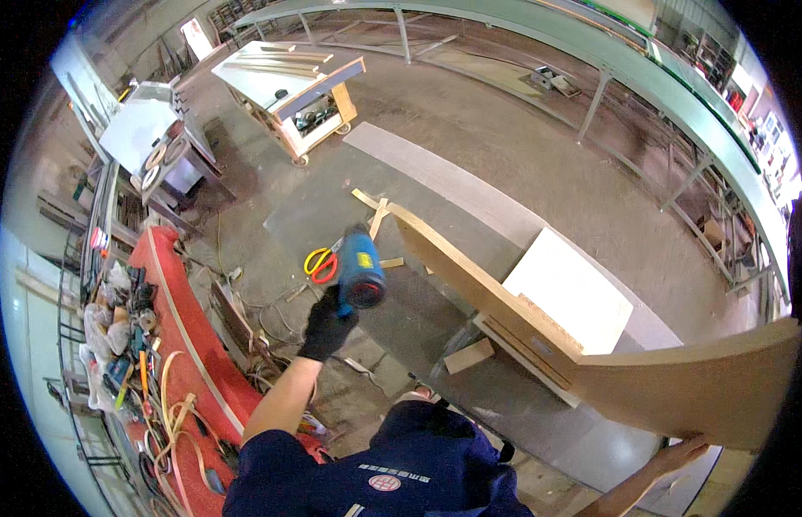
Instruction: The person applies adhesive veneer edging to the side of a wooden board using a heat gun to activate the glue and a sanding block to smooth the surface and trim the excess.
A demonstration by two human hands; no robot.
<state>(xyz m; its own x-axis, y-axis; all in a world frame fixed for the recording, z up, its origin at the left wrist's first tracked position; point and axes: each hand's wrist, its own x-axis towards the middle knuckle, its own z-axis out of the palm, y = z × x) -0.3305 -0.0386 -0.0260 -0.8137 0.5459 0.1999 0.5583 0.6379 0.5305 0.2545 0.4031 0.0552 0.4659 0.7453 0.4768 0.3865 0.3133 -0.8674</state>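
Note:
My left hand [326,327], in a black glove, is closed round the handle of a blue heat gun [362,271] with a yellow label. Its dark nozzle points away from me, toward the narrow far end of a long wooden panel [483,289]. At lower right, my bare right hand [683,452] grips the near edge of that panel; some of its fingers are hidden. Scissors [321,264] with red and yellow handles lie beside the heat gun. Thin edging strips [379,215] lie at the panel's far end.
The panel rests over a dark grey worktable [315,207]. A white board [569,293] and a small wood block [469,356] flank it. At left stands a red bench [190,345] cluttered with tools. A wheeled cart [289,103] and a long green conveyor [539,52] stand beyond.

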